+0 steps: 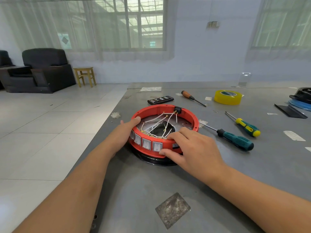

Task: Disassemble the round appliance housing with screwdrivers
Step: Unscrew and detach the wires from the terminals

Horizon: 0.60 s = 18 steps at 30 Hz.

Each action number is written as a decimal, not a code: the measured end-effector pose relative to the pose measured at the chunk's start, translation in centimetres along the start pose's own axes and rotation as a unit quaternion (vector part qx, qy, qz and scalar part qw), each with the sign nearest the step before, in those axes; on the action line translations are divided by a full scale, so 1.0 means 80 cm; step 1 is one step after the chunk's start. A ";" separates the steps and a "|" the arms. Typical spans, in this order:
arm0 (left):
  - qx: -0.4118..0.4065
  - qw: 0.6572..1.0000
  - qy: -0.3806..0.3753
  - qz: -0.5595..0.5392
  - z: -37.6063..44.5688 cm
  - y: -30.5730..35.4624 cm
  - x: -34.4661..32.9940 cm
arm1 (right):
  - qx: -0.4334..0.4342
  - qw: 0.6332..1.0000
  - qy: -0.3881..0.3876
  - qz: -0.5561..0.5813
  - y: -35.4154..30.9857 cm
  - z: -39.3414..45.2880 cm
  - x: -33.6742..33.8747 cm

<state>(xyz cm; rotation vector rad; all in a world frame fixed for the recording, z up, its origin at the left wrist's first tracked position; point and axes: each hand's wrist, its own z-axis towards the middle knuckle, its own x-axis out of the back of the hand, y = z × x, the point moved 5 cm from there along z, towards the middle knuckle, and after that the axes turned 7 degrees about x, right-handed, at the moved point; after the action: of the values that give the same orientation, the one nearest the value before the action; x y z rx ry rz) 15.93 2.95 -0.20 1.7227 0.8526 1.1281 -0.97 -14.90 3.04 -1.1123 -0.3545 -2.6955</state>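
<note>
Housing (164, 132): rigid plastic ring, light, thin wires inside; grip outer wall.
Left hand (125, 132): fingers wrapping housing's left rim.
Right hand (190, 148): pinching its near rim.

A round red plastic housing ring (188, 113) is seen open-topped on a black base, white wires exposed inside, grey rocker switches along its near wall. A teal-handled screwdriver (235, 139), a yellow-green-handled screwdriver (247, 127) and an orange-handled screwdriver (191, 97) are laid flat to its right.
</note>
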 end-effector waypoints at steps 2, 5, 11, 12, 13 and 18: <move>-0.026 1.000 -0.008 0.007 0.001 0.000 -0.007 | 0.010 1.000 -0.011 -0.008 -0.001 0.001 0.001; -0.042 0.999 0.010 0.026 0.004 0.002 -0.009 | 0.011 1.000 -0.002 -0.017 -0.001 0.008 0.010; -0.238 0.954 0.184 0.010 -0.023 0.041 0.004 | -0.126 0.979 -0.107 0.120 0.049 0.053 0.024; -0.271 0.947 0.174 0.013 -0.030 0.048 -0.002 | -0.128 0.964 -0.162 0.166 0.054 0.061 0.018; -0.293 0.944 0.152 0.014 -0.035 0.052 -0.010 | -0.123 0.948 -0.211 0.202 0.056 0.067 0.012; -0.310 0.936 0.114 0.124 -0.034 0.051 -0.035 | -0.102 0.905 -0.314 0.266 0.050 0.084 -0.021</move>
<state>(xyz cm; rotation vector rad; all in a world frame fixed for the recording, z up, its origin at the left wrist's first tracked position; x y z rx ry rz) 12.73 -0.19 3.21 1.2016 0.3459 1.5858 5.76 -16.52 7.01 -1.8167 0.1430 -1.8787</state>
